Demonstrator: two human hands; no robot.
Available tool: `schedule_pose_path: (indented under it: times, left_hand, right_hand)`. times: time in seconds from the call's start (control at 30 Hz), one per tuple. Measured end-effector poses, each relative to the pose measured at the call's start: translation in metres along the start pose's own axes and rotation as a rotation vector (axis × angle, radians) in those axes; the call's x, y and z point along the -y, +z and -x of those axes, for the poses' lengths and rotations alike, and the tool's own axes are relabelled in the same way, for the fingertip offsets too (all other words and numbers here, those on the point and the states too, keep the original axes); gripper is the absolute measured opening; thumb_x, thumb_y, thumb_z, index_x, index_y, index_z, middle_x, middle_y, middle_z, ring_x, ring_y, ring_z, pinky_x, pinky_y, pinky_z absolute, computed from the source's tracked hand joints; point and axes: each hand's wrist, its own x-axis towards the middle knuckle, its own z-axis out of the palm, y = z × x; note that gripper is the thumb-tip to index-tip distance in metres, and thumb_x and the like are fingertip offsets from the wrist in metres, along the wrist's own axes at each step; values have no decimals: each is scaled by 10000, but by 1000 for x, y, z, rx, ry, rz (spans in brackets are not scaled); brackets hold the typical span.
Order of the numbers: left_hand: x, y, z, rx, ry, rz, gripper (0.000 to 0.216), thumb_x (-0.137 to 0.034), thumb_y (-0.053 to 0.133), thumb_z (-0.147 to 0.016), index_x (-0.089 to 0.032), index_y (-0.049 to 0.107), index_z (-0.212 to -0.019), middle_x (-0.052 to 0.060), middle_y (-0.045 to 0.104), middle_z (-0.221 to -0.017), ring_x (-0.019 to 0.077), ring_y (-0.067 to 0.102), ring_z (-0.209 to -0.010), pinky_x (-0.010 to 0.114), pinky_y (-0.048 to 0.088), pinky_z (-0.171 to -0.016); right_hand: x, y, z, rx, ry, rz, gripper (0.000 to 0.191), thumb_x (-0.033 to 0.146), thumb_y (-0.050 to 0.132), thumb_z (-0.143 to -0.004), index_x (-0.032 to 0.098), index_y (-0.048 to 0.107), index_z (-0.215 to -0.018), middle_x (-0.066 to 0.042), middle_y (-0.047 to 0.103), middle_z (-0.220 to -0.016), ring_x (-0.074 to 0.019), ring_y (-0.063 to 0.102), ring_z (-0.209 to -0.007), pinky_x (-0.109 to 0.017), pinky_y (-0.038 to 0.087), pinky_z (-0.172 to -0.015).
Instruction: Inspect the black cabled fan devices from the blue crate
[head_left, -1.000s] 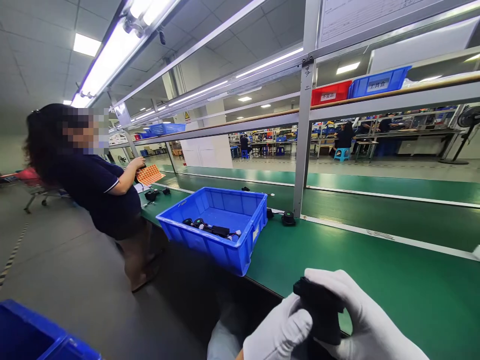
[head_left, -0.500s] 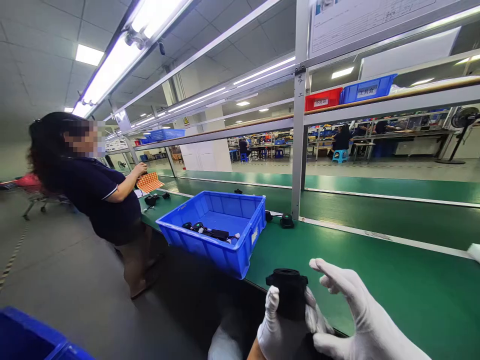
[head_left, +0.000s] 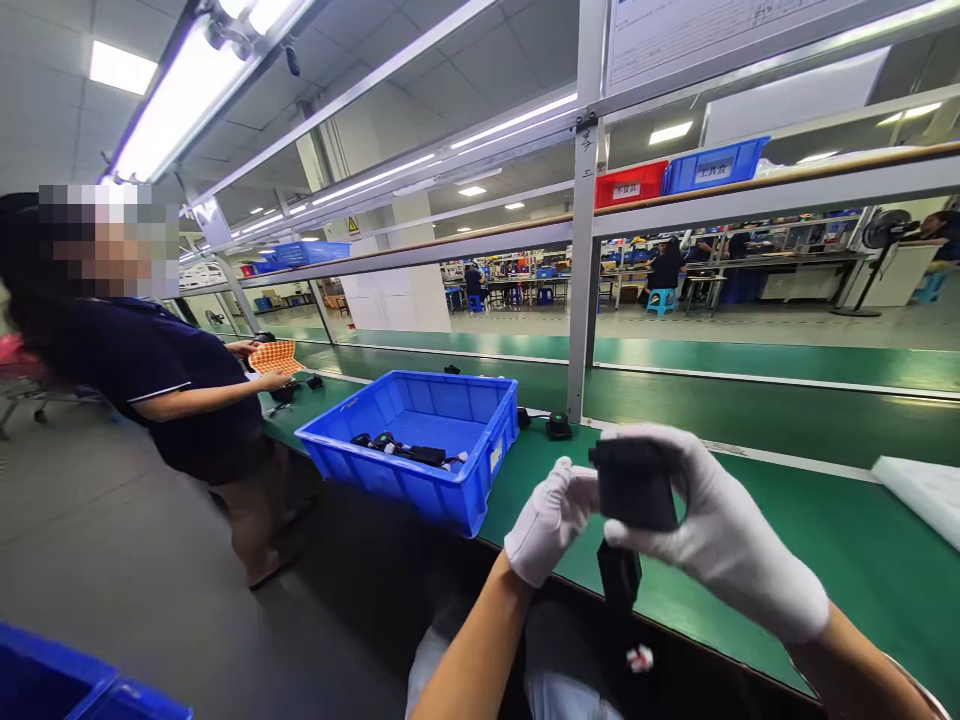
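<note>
Both white-gloved hands hold a black part [head_left: 634, 485] above the green bench [head_left: 787, 560]; the right hand [head_left: 712, 520] wraps over its top, the left hand [head_left: 547, 515] pinches its side; a blue bin [head_left: 409, 470] sits to the left on the bench; a co-worker [head_left: 172, 380] stands beyond it, touching an orange sheet [head_left: 274, 356].

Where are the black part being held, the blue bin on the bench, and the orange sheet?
black part [head_left: 636, 487], head view, its front face.
blue bin [head_left: 397, 483], head view, its near wall.
orange sheet [head_left: 272, 356], head view, its middle.

Labels on red bin [head_left: 628, 184], blue bin [head_left: 712, 166]: seemingly illegible.
</note>
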Motion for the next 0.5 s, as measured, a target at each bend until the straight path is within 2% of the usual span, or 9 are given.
schedule_pose_path:
  times: [0.1, 0.2, 0.23, 0.3, 0.33, 0.4, 0.5]
  left_hand:
    - [28, -1, -24, -35, -10, 108, 744, -860, 525, -770, -156, 717, -914, 97, 741, -842, 263, 686, -910, 476, 475, -995]
    - [66, 2, -16, 133, -286, 206, 904, -942, 464, -712, -102, 728, -918, 134, 720, -771, 284, 676, -752, 514, 473, -893]
    - [76, 4, -8, 218, -413, 250, 997, -995, 395, -672, -87, 731, -907, 148, 710, -757, 296, 672, -728, 532, 463, -884]
    - [89, 8, 10, 340, -575, 334, 1135, -1078, 255, -566, -102, 723, -908, 140, 683, -725, 319, 664, -685, 553, 457, -847]
    - [90, 10, 19, 381, -601, 369, 1158, -1097, 241, -520, -124, 715, -932, 133, 678, -737, 330, 665, -674, 544, 466, -809]
    - [81, 11, 32, 460, -562, 396, 1153, -1099, 275, -510, -147, 704, -999, 142, 687, -805, 344, 678, -684, 465, 487, -695]
    - [55, 9, 42, 510, -452, 362, 1101, -1044, 316, -633, -94, 724, -1012, 148, 679, -819, 248, 655, -664, 297, 452, -552]
  right_hand:
    - [-23, -1, -15, -99, 184, -252, 659, 598, 896, -668, 277, 651, -1189, -58, 732, -1155, -243, 711, -984, -323, 604, -812]
    - [-40, 1, -20, -191, 238, -531, 669, 662, 885, -645, 297, 698, -1175, -40, 755, -1117, -213, 721, -907, -290, 613, -769]
    - [-44, 1, -20, -216, 234, -615, 660, 662, 886, -644, 308, 712, -1174, -31, 763, -1113, -203, 725, -905, -278, 615, -783]
    - [-50, 0, -16, -268, 239, -734, 664, 657, 894, -636, 316, 731, -1183, -25, 773, -1127, -191, 736, -927, -254, 618, -822]
    - [-53, -1, -13, -309, 250, -769, 676, 665, 894, -627, 311, 739, -1181, -26, 775, -1138, -190, 740, -949, -244, 618, -838]
    - [-59, -3, -8, -411, 289, -807, 719, 694, 894, -595, 292, 750, -1174, -28, 773, -1161, -195, 743, -992, -235, 623, -859]
    - [-68, -7, -3, -567, 334, -836, 806, 745, 898, -513, 266, 757, -1145, -17, 771, -1146, -191, 747, -988, -229, 634, -858]
